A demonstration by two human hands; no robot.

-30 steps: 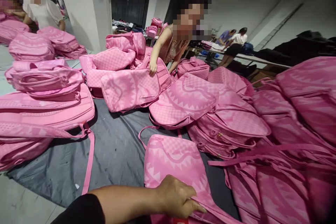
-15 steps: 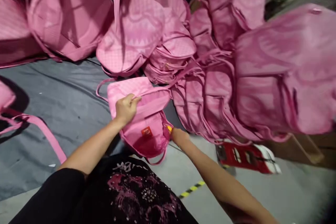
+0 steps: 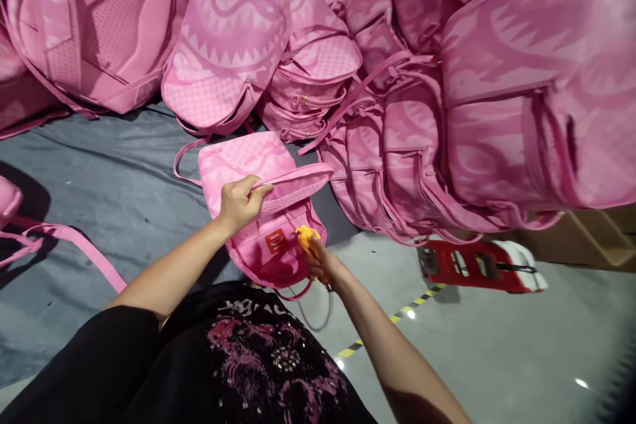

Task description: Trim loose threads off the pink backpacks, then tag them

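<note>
A small pink bag (image 3: 251, 162) with a tooth pattern lies on the grey cloth (image 3: 99, 172) in front of me. My left hand (image 3: 241, 202) is closed on the bag's upper flap and holds it up, showing the pink inside with an orange label (image 3: 276, 240). My right hand (image 3: 318, 262) is closed on a small yellow tool (image 3: 305, 236) at the bag's open mouth, beside the label.
Pink backpacks (image 3: 228, 40) are heaped along the far side and at the right (image 3: 536, 93) of the cloth. A pink strap (image 3: 74, 242) trails at the left. A red and white object (image 3: 477, 266) lies on the grey floor, near yellow-black tape (image 3: 387, 324).
The view has swung from across the room down to the bag. My left hand took hold of the flap and lifted it. My right hand came in with the yellow tool.
</note>
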